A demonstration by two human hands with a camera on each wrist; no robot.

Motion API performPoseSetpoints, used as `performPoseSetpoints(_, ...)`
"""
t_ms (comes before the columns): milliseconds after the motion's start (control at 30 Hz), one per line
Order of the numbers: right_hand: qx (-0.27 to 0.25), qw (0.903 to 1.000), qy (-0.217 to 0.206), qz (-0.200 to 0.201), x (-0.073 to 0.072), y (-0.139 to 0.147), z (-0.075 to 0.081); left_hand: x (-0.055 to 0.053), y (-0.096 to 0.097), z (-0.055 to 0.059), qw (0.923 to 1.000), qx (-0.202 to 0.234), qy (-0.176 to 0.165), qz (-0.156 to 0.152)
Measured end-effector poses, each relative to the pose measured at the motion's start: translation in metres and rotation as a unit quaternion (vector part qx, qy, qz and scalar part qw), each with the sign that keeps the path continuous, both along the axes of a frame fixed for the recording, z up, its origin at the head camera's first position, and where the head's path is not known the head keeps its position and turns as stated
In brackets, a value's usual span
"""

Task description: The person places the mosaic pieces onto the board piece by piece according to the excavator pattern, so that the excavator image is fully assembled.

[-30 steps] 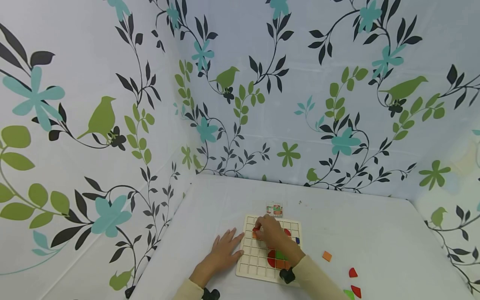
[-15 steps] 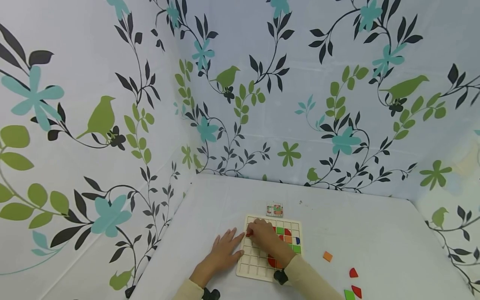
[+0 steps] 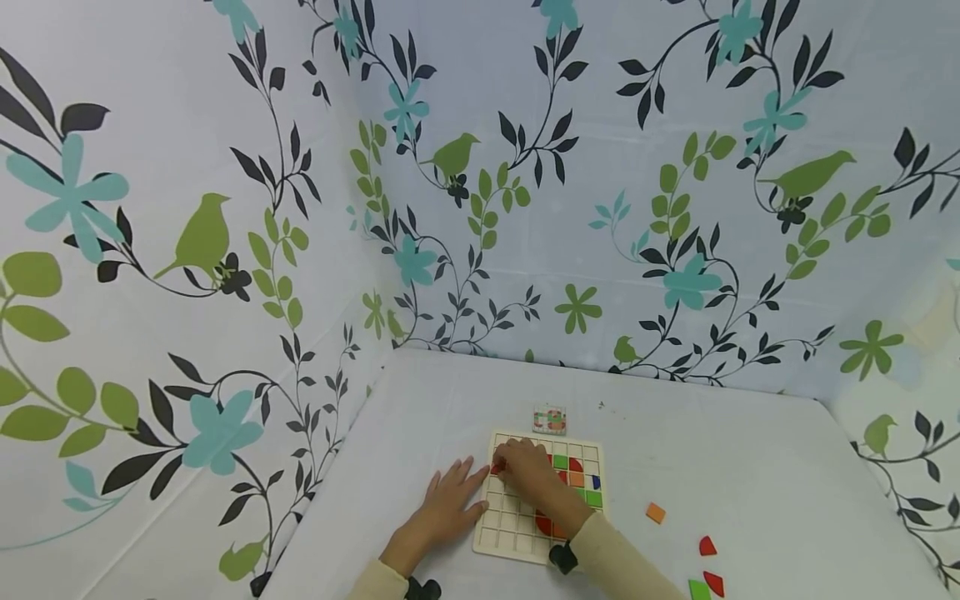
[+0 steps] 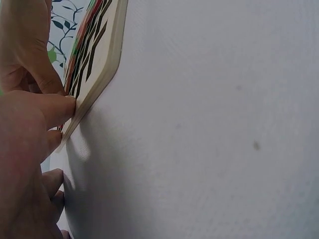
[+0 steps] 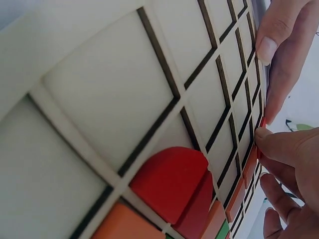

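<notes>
A pale wooden grid board [image 3: 497,537] lies on the table, several of its cells filled with red, orange, green and blue pieces. At its upper left, my right hand [image 3: 527,471] pinches a small red piece [image 5: 263,122] between thumb and fingers, low over a cell by the left rim. My left hand [image 3: 450,498] lies with fingers spread beside the board, thumb and index tip at its left edge. Closer to the right wrist camera, a red quarter-round piece [image 5: 167,181] and an orange piece [image 5: 124,224] sit in cells. The right hand and forearm hide part of the filled area.
Just beyond the board's far edge lies a small picture card [image 3: 550,420] with a coloured pattern. To the right are a loose orange square [image 3: 656,512], a red piece [image 3: 707,546], another red piece [image 3: 714,582] and a green piece [image 3: 699,590]. Patterned cloth hangs behind.
My right hand has shifted left across the board with the red piece, to the leftmost column, and stayed there over the last half second. The left hand has kept its place.
</notes>
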State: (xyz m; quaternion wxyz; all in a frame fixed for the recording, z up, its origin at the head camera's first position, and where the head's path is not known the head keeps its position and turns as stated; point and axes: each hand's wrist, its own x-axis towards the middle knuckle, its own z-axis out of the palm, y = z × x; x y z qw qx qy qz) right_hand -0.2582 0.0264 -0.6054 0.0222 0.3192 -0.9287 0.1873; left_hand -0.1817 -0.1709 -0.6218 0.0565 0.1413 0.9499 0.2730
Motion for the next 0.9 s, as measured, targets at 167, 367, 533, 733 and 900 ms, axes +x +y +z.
performPoseSetpoints(167,0.016,0.9998,0.011,-0.004,0.002,-0.002,-0.001,-0.001,0.000,0.001,1.0000,0.003,0.002,-0.003)
performPoseSetpoints(367,0.009,0.9998,0.017,-0.002,0.006,0.000,0.000,0.000,0.000,0.000,0.9998,0.010,0.013,-0.009)
performPoseSetpoints(533,-0.017,0.9996,0.023,-0.007,0.011,0.013,0.001,0.001,0.000,0.003,0.9998,0.012,0.009,-0.008)
performPoseSetpoints(733,-0.131,0.9876,-0.062,-0.059,0.022,0.053,0.021,0.002,0.003,0.006,0.9999,-0.003,-0.009,0.009)
performPoseSetpoints(900,-0.151,0.9714,-0.077,-0.166,0.028,0.103,0.026,0.001,0.003,0.006,0.9999,0.000,-0.007,0.010)
